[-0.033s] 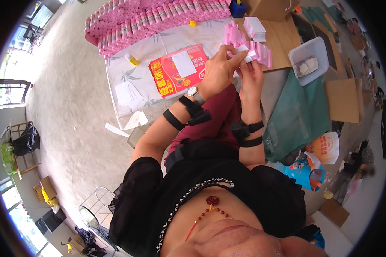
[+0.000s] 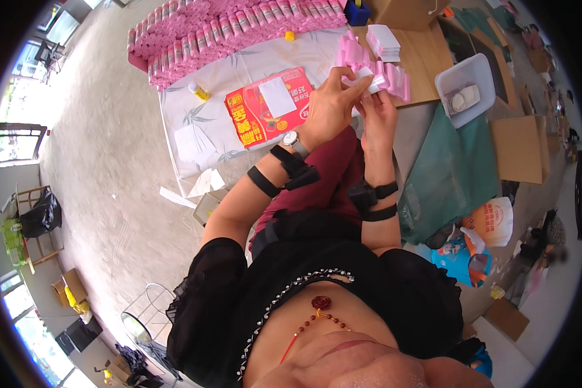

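Observation:
My left hand (image 2: 331,98), with a watch on its wrist, reaches over the table with thumb and fingers closed on a small white paper slip (image 2: 366,73). Close beside it, my right hand (image 2: 378,116) has its fingertips closed at the lower edge of the same slip. A pink roll seems to lie against the paper there, but fingers partly hide it. Around the fingertips lie loose pink rolls (image 2: 352,52), with more pink rolls (image 2: 399,83) to the right. Just behind them stands a stack of white cards (image 2: 384,44).
Rows of packed pink rolls (image 2: 226,32) line the table's back. A red printed sheet (image 2: 249,107) bears a white paper (image 2: 277,98); a yellow-labelled bottle (image 2: 199,91) and white slips (image 2: 194,142) lie leftward. At right are a plastic tub (image 2: 443,84) and a cardboard box (image 2: 520,149).

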Available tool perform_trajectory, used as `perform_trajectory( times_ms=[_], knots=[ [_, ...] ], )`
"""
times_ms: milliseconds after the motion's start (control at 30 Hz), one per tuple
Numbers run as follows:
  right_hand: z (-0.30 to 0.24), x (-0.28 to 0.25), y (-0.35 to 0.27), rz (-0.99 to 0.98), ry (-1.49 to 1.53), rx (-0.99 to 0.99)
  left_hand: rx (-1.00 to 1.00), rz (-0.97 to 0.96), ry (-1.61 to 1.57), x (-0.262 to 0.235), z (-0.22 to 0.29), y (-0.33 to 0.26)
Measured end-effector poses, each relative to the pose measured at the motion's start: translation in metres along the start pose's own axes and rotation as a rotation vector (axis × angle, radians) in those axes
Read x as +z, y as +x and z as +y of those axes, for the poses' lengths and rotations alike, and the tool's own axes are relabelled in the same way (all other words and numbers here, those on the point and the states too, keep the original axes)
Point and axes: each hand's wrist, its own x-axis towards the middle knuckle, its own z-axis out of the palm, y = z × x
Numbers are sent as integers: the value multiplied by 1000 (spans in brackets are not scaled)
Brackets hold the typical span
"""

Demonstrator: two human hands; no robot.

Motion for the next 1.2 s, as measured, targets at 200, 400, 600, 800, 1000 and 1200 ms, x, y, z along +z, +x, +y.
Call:
perform_trajectory(
  times_ms=[200,400,600,800,1000,1200],
  knots=[
    [0,-5,5,-13,7,56,7,6,50,6,-1,2],
    [-3,-8,12,-58,-12,58,37,10,-24,9,-19,4],
    [-2,-17,17,-112,-58,111,-8,-101,-112,8,-31,3],
    [-5,-22,23,-184,-124,136,-75,-108,-182,11,-36,1],
    [-8,-24,28,-259,-169,156,-164,-165,-233,7,-38,1],
    [3,-36,40,-290,-224,240,-247,-220,-298,8,-46,-3]
  ],
)
